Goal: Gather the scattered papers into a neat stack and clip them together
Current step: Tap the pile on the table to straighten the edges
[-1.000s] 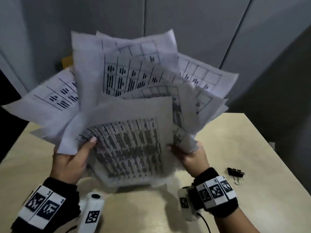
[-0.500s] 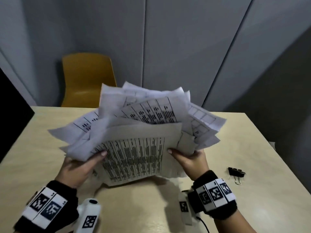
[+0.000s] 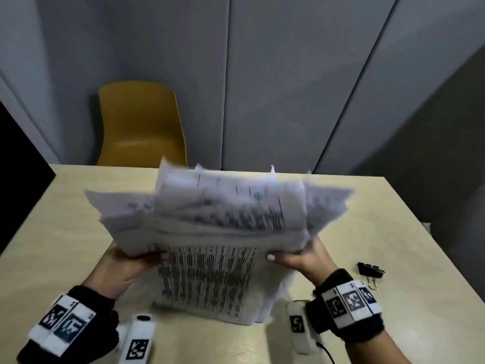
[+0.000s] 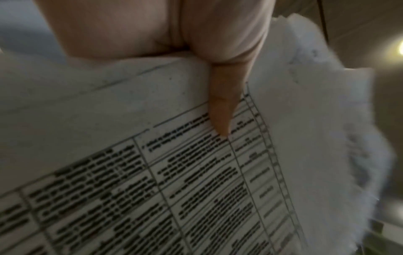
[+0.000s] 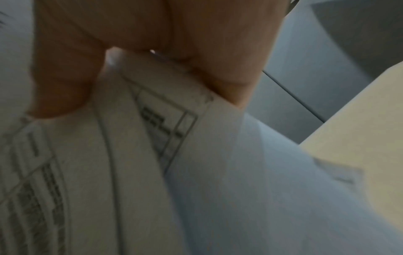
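A loose, uneven bundle of printed papers (image 3: 210, 232) stands with its lower edge on the light wooden table (image 3: 393, 219), its top tipped away from me and blurred. My left hand (image 3: 126, 266) grips the bundle's left side, thumb on the front sheet. My right hand (image 3: 301, 258) grips the right side the same way. In the left wrist view the thumb (image 4: 220, 112) presses on the printed table of the papers (image 4: 152, 172). The right wrist view shows fingers (image 5: 65, 77) curled round the papers (image 5: 130, 155). A black binder clip (image 3: 370, 269) lies on the table to the right of my right wrist.
A yellow chair (image 3: 143, 122) stands behind the table's far edge, against grey wall panels. The table's right edge runs close to the binder clip. A dark panel borders the table at the left.
The bundle has come down from in front of my face to the table and tipped forward; both hands dropped with it, keeping their grip. The chair is now uncovered.
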`<state>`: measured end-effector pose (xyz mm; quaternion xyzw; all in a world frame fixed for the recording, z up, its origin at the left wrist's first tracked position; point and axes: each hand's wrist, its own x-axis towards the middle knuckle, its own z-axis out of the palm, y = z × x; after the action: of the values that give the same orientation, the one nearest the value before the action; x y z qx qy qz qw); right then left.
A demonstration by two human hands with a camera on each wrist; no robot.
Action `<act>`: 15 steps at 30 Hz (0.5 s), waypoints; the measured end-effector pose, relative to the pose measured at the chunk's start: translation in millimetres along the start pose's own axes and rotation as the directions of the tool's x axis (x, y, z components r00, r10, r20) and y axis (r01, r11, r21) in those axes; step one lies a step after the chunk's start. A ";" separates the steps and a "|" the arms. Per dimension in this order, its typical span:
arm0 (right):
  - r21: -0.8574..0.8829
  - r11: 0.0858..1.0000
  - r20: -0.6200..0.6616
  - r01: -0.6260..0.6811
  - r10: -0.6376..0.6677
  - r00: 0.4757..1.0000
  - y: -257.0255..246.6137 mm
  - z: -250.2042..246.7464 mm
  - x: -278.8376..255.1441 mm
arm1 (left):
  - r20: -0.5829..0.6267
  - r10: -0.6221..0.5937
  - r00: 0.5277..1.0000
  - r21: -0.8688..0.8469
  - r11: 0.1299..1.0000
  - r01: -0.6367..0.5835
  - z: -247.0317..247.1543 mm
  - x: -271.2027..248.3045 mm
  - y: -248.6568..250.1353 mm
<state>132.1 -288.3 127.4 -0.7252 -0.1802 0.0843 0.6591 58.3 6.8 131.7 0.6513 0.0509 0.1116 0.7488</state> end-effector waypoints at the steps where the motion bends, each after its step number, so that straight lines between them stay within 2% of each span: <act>1: -0.003 1.000 0.041 -0.019 0.019 0.999 -3.1 -2.4 -0.5 | -0.018 -0.016 1.000 -0.017 1.000 0.015 0.8 0.3 3.5; 3: 0.006 0.996 0.121 -0.094 0.093 0.988 -4.9 -4.3 -1.6 | -0.026 -0.045 0.999 -0.019 0.999 0.045 0.2 1.0 7.8; 4: 0.006 0.992 0.122 -0.129 0.127 0.984 -1.4 -5.1 -3.4 | -0.021 -0.061 0.998 -0.012 0.998 0.061 0.6 1.7 9.3; 6: -0.015 0.988 0.046 -0.153 0.153 0.987 4.2 -3.3 -4.1 | -0.010 -0.087 0.996 -0.006 0.996 0.087 0.8 2.2 8.1; 9: 0.000 0.988 -0.097 -0.157 0.156 0.983 10.9 2.9 -4.1 | -0.013 -0.062 0.998 0.037 0.997 0.062 -2.1 5.1 0.7; 11: -0.186 0.978 -0.142 -0.089 0.062 0.988 8.5 9.4 -3.1 | -0.021 0.009 1.000 0.086 0.996 -0.007 -0.2 7.2 -3.3; 13: -0.202 0.979 -0.186 -0.030 -0.009 0.983 1.5 17.2 -1.6 | -0.119 0.096 0.988 0.146 0.986 -0.078 8.8 6.6 -3.4; 15: -0.234 0.968 -0.252 0.086 -0.146 0.957 -4.8 21.6 2.8 | -0.186 0.233 0.954 0.238 0.953 -0.187 21.5 4.0 -1.3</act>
<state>126.2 -266.9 129.9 -0.7868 -0.1404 -0.0738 0.5965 67.1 -13.2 133.9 0.7155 0.0724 0.2536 0.6469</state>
